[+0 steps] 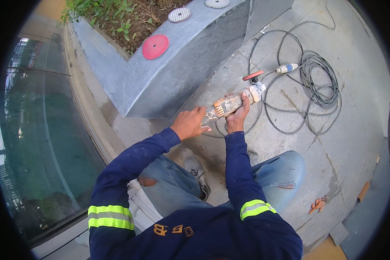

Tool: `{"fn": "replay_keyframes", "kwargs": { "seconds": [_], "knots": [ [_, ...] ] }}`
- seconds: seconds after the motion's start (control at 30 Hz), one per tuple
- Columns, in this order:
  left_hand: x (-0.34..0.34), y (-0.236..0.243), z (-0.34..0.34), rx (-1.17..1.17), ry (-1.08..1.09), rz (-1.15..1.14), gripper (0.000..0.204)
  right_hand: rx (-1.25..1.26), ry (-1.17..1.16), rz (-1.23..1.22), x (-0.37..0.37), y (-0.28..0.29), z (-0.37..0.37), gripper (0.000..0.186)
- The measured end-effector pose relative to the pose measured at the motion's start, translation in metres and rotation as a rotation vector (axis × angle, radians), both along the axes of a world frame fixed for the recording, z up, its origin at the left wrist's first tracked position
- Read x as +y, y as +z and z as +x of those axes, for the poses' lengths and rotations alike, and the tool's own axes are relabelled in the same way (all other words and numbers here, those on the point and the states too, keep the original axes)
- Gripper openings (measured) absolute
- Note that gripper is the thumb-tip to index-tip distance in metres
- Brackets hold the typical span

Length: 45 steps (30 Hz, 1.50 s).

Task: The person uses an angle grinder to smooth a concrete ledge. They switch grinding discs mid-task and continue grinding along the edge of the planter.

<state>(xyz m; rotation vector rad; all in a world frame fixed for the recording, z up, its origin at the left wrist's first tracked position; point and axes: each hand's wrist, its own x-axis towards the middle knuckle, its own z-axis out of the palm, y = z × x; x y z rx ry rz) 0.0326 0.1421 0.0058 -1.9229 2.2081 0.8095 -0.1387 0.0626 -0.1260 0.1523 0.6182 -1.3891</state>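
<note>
An angle grinder (pixel 228 105), worn and coated in pale dust, is held in both hands over the paved floor. At its rear end my left hand (pixel 189 122) is wrapped round the body. My right hand (pixel 239 113) grips it from below, close to the head, with the thumb on top. A red disc (pixel 253 75) sits on the grinder's head, facing up and away from me. On the grey planter ledge (pixel 138 84) lie a pink round pad (pixel 155 47) and a white dotted pad (pixel 179 14). Another pale dotted pad (pixel 217 3) is at the top edge.
A coiled black cable (pixel 323 82) with a white-and-blue connector (pixel 286 68) lies on the floor to the right. Soil and green plants (pixel 125 28) fill the planter. Glass (pixel 47 130) stands along the left. An orange glove-like object (pixel 318 204) lies at the lower right.
</note>
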Motion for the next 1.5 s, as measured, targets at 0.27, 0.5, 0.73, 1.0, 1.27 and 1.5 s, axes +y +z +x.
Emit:
{"fn": "replay_keyframes", "kwargs": {
  "seconds": [0.27,0.5,0.73,1.0,1.27,1.5],
  "knots": [
    [0.010,-0.014,0.004,0.061,-0.014,-0.105,0.052,-0.083,-0.001,-0.068,-0.001,-0.002,0.014,0.035],
    [0.021,-0.009,0.010,0.033,-0.093,-0.200,0.049,-0.022,-0.019,-0.081,-0.004,0.019,0.023,0.039],
    [0.015,0.017,0.012,0.166,0.070,0.032,0.052,0.017,-0.040,-0.090,0.000,0.022,0.026,0.033],
    [0.010,-0.002,0.021,0.321,0.253,0.077,0.048,0.026,-0.054,-0.092,0.006,0.016,0.031,0.035],
    [0.022,-0.020,0.042,0.094,0.272,0.194,0.068,-0.084,0.018,-0.053,0.021,-0.002,0.047,0.038],
    [0.019,0.050,0.045,0.016,0.046,0.257,0.074,-0.091,0.122,-0.031,0.023,-0.007,0.052,0.041]
  ]
}}
